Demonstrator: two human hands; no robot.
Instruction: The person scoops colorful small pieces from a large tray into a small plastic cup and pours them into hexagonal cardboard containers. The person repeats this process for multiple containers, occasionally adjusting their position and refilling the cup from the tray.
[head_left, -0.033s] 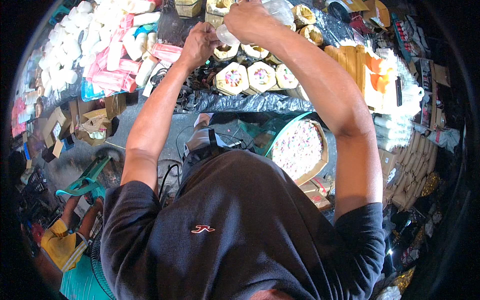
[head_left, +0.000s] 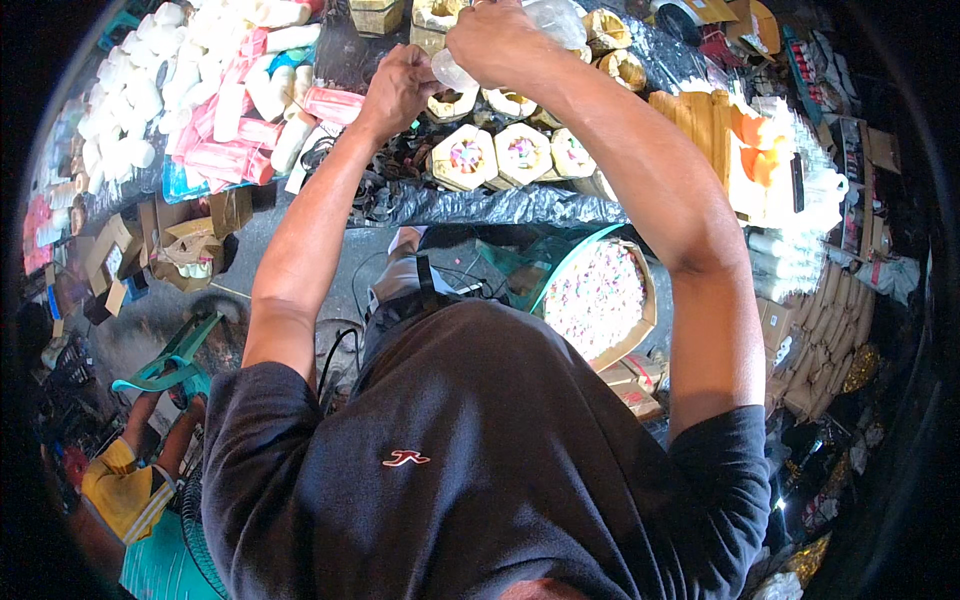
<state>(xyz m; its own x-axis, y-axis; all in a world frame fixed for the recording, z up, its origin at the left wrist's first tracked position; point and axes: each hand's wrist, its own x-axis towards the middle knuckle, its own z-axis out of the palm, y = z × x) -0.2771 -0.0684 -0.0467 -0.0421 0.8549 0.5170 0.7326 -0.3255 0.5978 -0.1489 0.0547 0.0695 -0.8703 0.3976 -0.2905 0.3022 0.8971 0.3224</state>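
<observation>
My left hand (head_left: 398, 88) is closed, its fingertips pinched at the edge of a translucent round plastic piece (head_left: 455, 72). The piece lies between both hands, and its far side is hidden under my right hand (head_left: 490, 45). That hand is bent with its fingers curled near the upper picture edge; what they grip is hidden. Clear plastic (head_left: 557, 22) shows just beyond its knuckles. Below the hands stand hexagonal tubes in a row, and the left one (head_left: 464, 157), the middle one (head_left: 522, 153) and the right one (head_left: 573, 153) hold bright coloured bits.
Left on the table lie a heap of white rolls (head_left: 130, 90) and pink wrapped pieces (head_left: 230, 150) on a blue tray. Orange-yellow pieces (head_left: 700, 125) are at right. Beneath the table edge stands a box of coloured confetti (head_left: 597, 300). Another person in yellow shorts (head_left: 125, 490) is at lower left.
</observation>
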